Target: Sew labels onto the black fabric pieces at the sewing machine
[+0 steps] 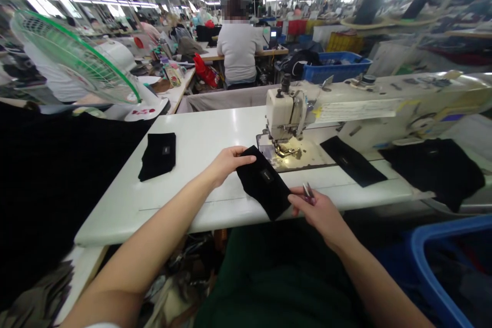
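A black fabric piece [255, 182] with a small dark label is stretched between my two hands at the table's front edge. My left hand [230, 161] pinches its upper left corner, thumb on top. At the lower right corner, my right hand [313, 210] grips the cloth between thumb and fingers. Small thread snips [308, 193] are also tucked in that right hand, blades pointing up. Just beyond the cloth stands the sewing machine [284, 118], its presser foot over the metal plate. The fabric is apart from the needle.
Another labelled black piece [159, 155] lies at the table's left; one more [351, 160] rests right of the needle plate. Black cloth [438, 169] is heaped farther right. A blue basket [434, 261] stands low right, a green fan [77, 56] at left. A person [238, 51] sits ahead.
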`<state>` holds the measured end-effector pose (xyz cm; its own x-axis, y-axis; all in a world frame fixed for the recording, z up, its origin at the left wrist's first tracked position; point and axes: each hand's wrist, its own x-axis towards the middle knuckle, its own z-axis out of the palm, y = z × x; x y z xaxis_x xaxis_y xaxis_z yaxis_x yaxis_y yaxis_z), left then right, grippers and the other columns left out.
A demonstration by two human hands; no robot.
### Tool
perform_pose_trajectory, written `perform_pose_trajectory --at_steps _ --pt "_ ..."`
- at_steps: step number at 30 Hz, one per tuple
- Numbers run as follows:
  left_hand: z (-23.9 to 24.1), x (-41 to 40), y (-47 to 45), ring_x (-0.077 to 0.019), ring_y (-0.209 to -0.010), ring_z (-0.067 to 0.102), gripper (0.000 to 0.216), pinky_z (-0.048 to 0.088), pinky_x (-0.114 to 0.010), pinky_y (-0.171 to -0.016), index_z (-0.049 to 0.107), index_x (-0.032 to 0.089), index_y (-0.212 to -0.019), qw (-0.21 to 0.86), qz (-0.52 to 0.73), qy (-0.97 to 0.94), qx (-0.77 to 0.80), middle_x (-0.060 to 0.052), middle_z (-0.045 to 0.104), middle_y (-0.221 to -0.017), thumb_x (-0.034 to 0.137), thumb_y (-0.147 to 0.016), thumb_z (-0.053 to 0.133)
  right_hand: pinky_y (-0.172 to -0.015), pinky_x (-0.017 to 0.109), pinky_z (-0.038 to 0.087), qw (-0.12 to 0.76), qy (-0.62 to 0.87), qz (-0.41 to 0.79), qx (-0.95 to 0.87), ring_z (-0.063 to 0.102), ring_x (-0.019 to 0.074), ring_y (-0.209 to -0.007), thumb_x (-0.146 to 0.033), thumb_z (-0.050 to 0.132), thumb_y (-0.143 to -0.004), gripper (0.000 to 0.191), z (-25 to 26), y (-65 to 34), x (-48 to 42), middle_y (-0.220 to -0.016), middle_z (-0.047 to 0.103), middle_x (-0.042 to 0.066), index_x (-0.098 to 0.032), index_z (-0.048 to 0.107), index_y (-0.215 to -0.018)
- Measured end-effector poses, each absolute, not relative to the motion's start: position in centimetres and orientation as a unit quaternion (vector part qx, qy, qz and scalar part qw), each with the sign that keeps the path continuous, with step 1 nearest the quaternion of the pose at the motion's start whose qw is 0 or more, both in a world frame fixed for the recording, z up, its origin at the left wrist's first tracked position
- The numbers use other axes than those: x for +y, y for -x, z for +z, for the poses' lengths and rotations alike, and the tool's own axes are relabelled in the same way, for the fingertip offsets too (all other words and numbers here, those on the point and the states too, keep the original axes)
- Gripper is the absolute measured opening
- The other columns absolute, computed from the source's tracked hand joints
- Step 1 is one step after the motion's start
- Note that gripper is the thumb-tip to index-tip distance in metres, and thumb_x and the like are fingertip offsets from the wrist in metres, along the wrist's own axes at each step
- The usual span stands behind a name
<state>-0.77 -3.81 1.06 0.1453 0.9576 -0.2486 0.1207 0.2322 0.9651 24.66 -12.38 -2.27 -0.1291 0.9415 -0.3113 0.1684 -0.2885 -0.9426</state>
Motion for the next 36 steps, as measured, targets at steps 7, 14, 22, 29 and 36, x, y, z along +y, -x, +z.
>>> perform_pose_trajectory --at_steps 7,14,22,29,36 --pt "1.1 -3.3 0.6 -0.0208 -0.083 0.064 0.039 0.047 -0.031 -0.074 0.074 0.018 -0.088 0.504 0.373 -0.542 0.559 -0.004 0.074 -0.086 0.052 -0.07 0.077 -0.058 0.029 0.043 0.346 0.581 0.514 -0.527 0.056 0.0162 -0.058 -0.053 0.069 -0.078 0.039 -2.3 -25.2 -12.4 -0.059 0.061 -0.002 -0.016 0.074 -0.092" --pt "0.8 -0.3 0.3 -0.0185 -0.076 0.063 0.032 0.046 -0.03 -0.07 0.076 0.018 -0.089 0.53 0.268 -0.61 0.525 -0.003 0.073 -0.081 0.047 -0.078 0.071 -0.066 0.031 0.051 0.382 0.554 0.495 -0.55 0.062 0.0176 -0.069 -0.041 0.069 -0.076 0.035 -3.4 -24.8 -13.7 -0.083 0.069 0.003 -0.017 0.069 -0.101" --pt "-3.5 2.0 -5.1 -0.0235 -0.09 0.06 0.009 0.046 -0.036 -0.084 0.072 0.019 -0.079 0.193 0.255 -0.776 0.543 -0.006 0.068 -0.088 0.024 -0.084 0.067 -0.062 0.027 0.051 0.381 0.479 0.397 -0.684 0.06 0.0147 -0.065 -0.024 0.059 -0.087 0.017 -5.8 -24.5 -13.7 -0.089 0.07 0.003 -0.022 0.071 -0.099" --pt "-4.5 1.2 -4.7 -0.0239 -0.088 0.059 0.017 0.048 -0.037 -0.081 0.071 0.018 -0.086 0.039 0.193 -0.851 0.487 -0.009 0.063 -0.09 0.026 -0.094 0.059 -0.075 0.031 0.056 0.407 0.39 0.219 -0.796 0.068 0.0201 -0.088 -0.013 0.05 -0.095 0.027 -6.4 -25.7 -13.0 -0.096 0.071 0.008 -0.023 0.07 -0.111" --pt "-4.9 1.5 -3.7 -0.0236 -0.092 0.059 0.021 0.05 -0.037 -0.086 0.074 0.017 -0.101 0.034 0.207 -0.88 0.426 -0.011 0.064 -0.098 0.018 -0.096 0.053 -0.074 0.032 0.057 0.371 0.415 0.133 -0.82 0.068 0.0209 -0.085 -0.016 0.048 -0.098 0.022 -6.5 -26.0 -12.4 -0.095 0.072 0.008 -0.021 0.069 -0.104"
